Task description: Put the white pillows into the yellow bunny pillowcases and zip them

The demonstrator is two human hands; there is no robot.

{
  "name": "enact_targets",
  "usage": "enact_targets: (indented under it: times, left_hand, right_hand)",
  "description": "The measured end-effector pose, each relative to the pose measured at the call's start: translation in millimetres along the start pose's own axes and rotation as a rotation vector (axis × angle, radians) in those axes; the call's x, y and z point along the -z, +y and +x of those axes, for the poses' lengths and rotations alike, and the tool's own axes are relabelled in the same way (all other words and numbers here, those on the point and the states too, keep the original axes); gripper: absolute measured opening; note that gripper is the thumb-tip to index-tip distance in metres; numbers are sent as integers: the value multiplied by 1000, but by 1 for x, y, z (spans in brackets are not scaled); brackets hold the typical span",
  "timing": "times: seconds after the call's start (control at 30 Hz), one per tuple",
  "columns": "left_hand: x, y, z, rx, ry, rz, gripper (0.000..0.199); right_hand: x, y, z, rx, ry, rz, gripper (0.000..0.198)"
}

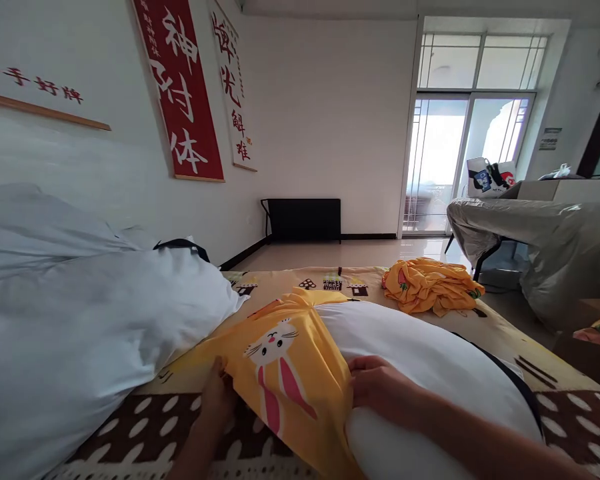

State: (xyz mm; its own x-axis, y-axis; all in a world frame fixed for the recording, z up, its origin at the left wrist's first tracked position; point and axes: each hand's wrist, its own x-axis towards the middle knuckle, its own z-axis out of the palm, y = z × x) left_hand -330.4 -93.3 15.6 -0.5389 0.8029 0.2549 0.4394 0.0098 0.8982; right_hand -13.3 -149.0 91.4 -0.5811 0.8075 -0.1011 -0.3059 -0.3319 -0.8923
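A yellow pillowcase (320, 373) printed with an upside-down white rabbit lies spread in front of me. At its left edge, the fingers of my left hand (219, 393) are closed on the cloth. My right hand (380, 387) pinches the pillowcase's right edge, where it meets a plump white pillow (410, 333). The far left end of this pillow is covered by the yellow cloth; the rest is bare, with a dark band along its right side. How far the pillow reaches inside the case is hidden.
White stuffed bundles (105, 320) rise at my left. Crumpled yellow cloth (430, 285) lies at the bed's far right on the patterned sheet (165, 413). A plastic-covered table (525, 217) with bags stands to the right. A black folded panel (305, 220) leans against the back wall.
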Motion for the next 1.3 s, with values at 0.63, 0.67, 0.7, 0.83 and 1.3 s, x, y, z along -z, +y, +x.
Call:
enact_targets:
  times: [0.63, 0.67, 0.7, 0.83, 1.3]
  left_hand:
    - [-21, 74, -205, -132, -547, 118, 53]
    - [-17, 83, -204, -250, -475, 240, 53]
    - [-15, 94, -203, -350, -399, 343, 53]
    - [-38, 141, -193, -502, -296, 644, 39]
    - [-74, 127, -169, -515, -271, 895, 36]
  right_hand:
    - [41, -57, 48, 120, 256, -96, 6]
    - [41, -56, 46, 118, 241, -95, 7]
    - [41, -55, 44, 110, 223, -97, 9]
    - [33, -60, 39, 76, 194, -102, 21]
    - [44, 87, -122, 541, 342, -1818, 60]
